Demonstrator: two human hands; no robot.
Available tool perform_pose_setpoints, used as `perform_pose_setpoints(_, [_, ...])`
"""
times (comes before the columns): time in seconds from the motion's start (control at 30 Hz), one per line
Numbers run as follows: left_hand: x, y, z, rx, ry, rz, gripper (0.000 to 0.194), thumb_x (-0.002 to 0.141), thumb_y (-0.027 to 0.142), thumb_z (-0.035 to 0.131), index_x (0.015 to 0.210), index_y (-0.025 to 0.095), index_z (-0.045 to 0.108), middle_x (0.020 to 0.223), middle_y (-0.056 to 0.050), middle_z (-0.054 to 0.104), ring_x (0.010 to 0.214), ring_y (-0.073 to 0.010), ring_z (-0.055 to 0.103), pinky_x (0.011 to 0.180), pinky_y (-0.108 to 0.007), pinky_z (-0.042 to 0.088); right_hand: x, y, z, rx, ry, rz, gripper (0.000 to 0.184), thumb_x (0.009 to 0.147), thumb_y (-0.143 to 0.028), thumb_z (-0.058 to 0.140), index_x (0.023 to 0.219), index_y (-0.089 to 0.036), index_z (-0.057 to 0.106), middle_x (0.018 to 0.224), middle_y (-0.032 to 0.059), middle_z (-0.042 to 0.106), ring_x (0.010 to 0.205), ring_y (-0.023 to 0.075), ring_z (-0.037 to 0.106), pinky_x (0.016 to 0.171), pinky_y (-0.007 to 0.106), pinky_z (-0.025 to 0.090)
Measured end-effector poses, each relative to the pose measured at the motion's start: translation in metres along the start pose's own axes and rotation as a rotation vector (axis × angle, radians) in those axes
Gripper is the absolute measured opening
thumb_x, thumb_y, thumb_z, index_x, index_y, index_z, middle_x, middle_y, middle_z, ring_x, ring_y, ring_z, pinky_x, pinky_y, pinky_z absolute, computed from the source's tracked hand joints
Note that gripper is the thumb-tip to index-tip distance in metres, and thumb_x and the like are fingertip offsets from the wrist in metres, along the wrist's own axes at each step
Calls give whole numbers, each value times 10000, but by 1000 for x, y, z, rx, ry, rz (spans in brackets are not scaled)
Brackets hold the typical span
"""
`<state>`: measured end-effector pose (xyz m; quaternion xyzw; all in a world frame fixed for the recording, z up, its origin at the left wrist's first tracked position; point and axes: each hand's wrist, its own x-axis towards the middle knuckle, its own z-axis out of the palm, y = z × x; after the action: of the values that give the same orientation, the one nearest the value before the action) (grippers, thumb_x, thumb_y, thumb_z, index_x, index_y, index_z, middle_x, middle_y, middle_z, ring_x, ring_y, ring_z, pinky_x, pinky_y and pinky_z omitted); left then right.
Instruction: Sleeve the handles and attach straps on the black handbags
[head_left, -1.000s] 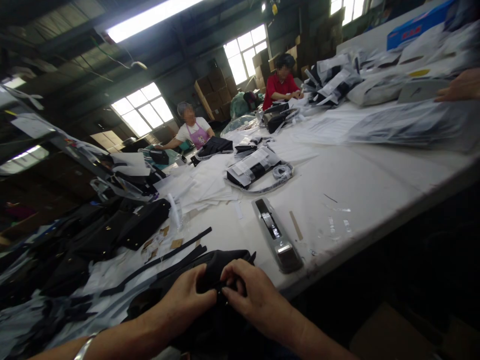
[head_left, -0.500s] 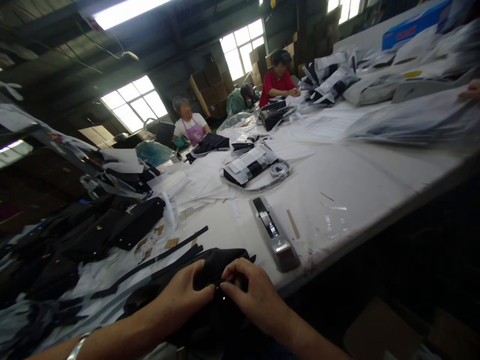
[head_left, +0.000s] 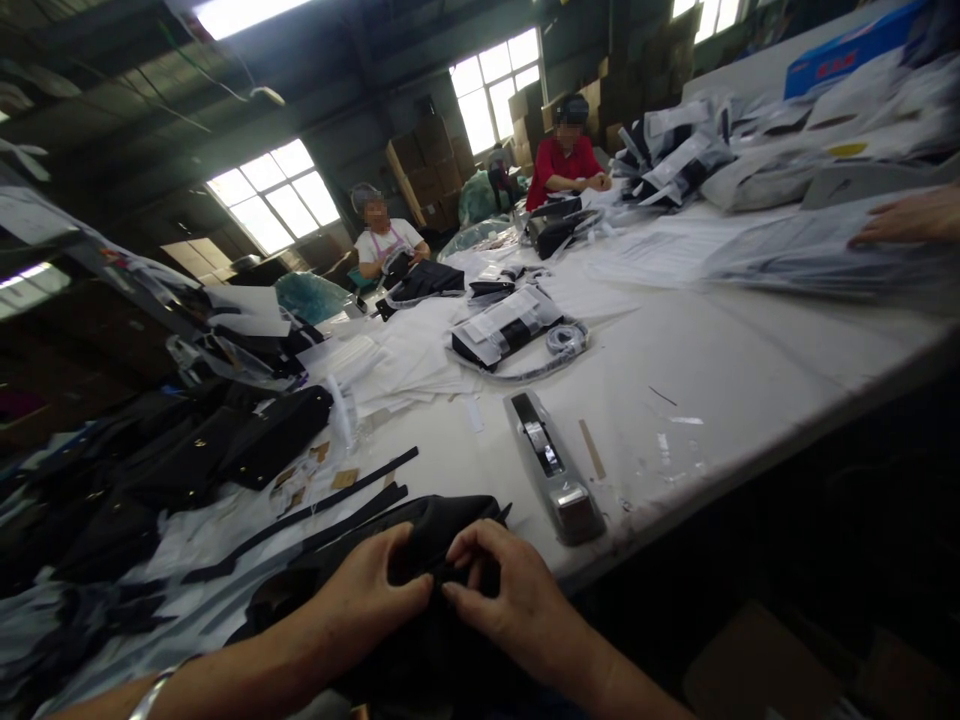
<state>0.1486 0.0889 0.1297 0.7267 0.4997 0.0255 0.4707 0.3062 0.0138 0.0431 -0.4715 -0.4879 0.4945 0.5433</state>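
Note:
A black bag of soft, smooth material lies at the near table edge, its lower part in shadow. My left hand grips it from the left, thumb pressed on top and fingers out of sight behind a fold. On the right, my right hand has its thumb and fingers bent together at the bag's edge, close to my left thumb. Whatever small part lies between those fingertips is too dark to make out. Just beyond the right hand stands a grey tape dispenser.
Black straps and a heap of black bags lie to the left. A wrapped bag sits mid-table near white sheets. At the right, another person's hand rests on a plastic-covered stack. Two people sit across the table.
My hands stay almost in place, and the gold studs between them no longer show. The other person's hand at right has reached further in. The person in the apron now has a dark item raised.

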Motion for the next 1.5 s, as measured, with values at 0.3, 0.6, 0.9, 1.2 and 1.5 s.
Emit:
perform_pose_setpoints(0.3, [-2,-3,-1,-24,-41,18,266,727,235,653,973,134,655,926,-57,740,914,-260,678,772,-305,527,6,3,-9,180,-117,73,179,719,-192,735,877,-168,653,795,-19,631,688,104,562,644,212,461])
perform_pose_setpoints(0.6, [-1,-4,-1,-46,-62,19,315,731,219,657,1033,130,648,982,-63,741,939,-267,676,822,-325,528,9,9,-10,237,-135,147,174,701,-195,746,854,-161,669,776,-13,654,675,101,578,622,202,456])
perform_pose_setpoints(0.9, [-3,-6,2,133,63,27,198,685,219,625,871,161,659,839,-31,722,873,-266,665,806,-337,528,4,0,1,124,-36,182,117,689,-172,727,785,-157,662,721,-11,640,656,113,582,598,207,466])
perform_pose_setpoints(1.2, [3,-15,5,201,183,44,337,673,258,639,997,167,660,941,-58,736,947,-302,661,872,-374,521,0,9,18,-11,110,9,134,738,-81,644,818,-186,622,827,-12,608,740,122,605,670,222,477])
perform_pose_setpoints(1.5, [7,-23,-1,329,187,95,247,681,238,647,923,189,647,906,-31,733,894,-281,672,791,-327,527,8,7,9,4,100,46,131,724,-100,683,818,-187,655,809,-21,633,725,122,618,676,222,487])
